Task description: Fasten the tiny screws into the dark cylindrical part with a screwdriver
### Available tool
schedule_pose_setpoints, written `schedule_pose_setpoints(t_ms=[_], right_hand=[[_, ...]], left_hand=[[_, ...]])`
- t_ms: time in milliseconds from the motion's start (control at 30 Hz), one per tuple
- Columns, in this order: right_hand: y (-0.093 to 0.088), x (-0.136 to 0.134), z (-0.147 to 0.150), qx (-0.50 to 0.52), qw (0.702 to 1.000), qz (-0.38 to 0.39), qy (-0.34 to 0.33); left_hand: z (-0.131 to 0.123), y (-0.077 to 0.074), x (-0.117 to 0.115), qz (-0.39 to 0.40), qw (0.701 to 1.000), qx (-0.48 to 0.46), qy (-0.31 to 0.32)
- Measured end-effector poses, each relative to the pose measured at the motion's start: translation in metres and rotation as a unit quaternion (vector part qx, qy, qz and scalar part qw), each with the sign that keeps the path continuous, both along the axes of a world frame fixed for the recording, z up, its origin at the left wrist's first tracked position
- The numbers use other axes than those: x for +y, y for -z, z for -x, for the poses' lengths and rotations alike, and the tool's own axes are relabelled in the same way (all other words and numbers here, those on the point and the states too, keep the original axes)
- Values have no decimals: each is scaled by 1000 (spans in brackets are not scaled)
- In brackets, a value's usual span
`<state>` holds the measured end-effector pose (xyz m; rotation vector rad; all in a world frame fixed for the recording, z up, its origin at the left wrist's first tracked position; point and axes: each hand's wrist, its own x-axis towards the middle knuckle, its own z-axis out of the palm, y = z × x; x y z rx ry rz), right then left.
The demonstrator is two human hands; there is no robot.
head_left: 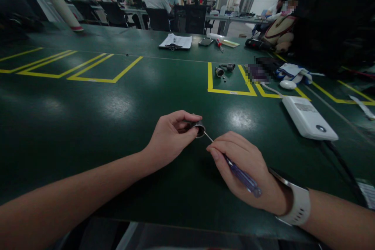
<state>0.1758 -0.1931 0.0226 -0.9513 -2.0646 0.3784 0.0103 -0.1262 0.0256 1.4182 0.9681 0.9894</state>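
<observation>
Between the thumb and fingers of my left hand (172, 134) is a small dark metal cup-shaped part (199, 128), its round opening turned toward the right. My right hand (241, 164) grips a screwdriver (244, 179) with a clear purple handle. The thin shaft points up and left, and its tip is at the mouth of the metal part. Whether the tip touches anything inside cannot be seen. Both hands are just above the green table (117, 140), near its front edge.
Similar metal parts (231, 67) and tiny pieces lie inside a yellow tape outline (233, 93). A white device (309, 117) with a cable sits at right. Farther back are a clipboard (175, 41), a phone (206, 41) and a red-handled tool (219, 43). Several people sit beyond the table.
</observation>
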Motion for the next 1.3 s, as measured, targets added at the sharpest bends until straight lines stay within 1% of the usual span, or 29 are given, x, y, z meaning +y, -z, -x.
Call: schedule_pose_setpoints(t_ms=[200,433,600,733,800,867,1000,1100,1133,1200,1300], right_hand=[[0,1,1,-3,1000,-7,3],[1,2,2,3,1000,9,1],[2,5,2,18,1000,14,2],[3,7,1,33,999,11,11],[4,10,-1,38,999,23,21],[4,12,-1,46,998,44,24],[6,17,-1,58,993,98,7],[10,18,-1,59,989,135,-1],[11,18,-1,59,988,143,0],[12,19,-2,59,986,156,3],[10,28,-2,28,989,147,-16]], left_hand=[[1,1,1,-5,1000,-2,6],[2,4,4,-7,1000,4,13],[2,7,11,-24,1000,9,4],[2,16,28,-59,998,14,-16],[4,22,39,-84,996,15,-38],[5,25,47,-86,995,24,-43],[10,28,55,-59,998,27,-25],[15,29,65,-68,996,57,-8],[16,29,71,-83,994,72,-6],[19,30,84,-137,984,111,-13],[20,27,107,-214,964,158,0]])
